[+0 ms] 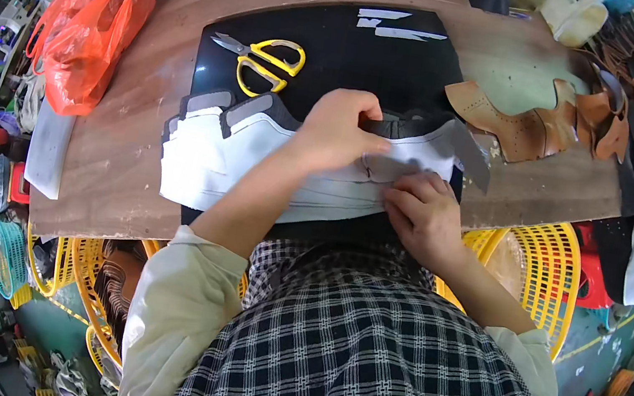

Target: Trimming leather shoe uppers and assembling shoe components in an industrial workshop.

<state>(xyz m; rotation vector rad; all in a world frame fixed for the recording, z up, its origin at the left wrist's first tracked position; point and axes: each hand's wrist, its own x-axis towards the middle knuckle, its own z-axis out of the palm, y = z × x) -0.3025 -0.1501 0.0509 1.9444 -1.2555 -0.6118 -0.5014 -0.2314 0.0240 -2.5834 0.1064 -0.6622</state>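
**Yellow-handled scissors (246,51), black board (344,46), checked apron (366,351)**

White pieces (198,152) edged in dark grey stand out against the black board on a brown table (156,76). The scissors' blades are silver-grey. Plastic bags (92,56) show orange-red; cut parts (553,131) are tan. A basket (552,257) is yellow, another basket (6,253) teal. Pale cream sleeves (173,317) flank the black-and-white plaid.

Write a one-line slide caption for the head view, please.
The left hand and right hand handle white, grey-edged pieces on a black mat where yellow-handled scissors lie.
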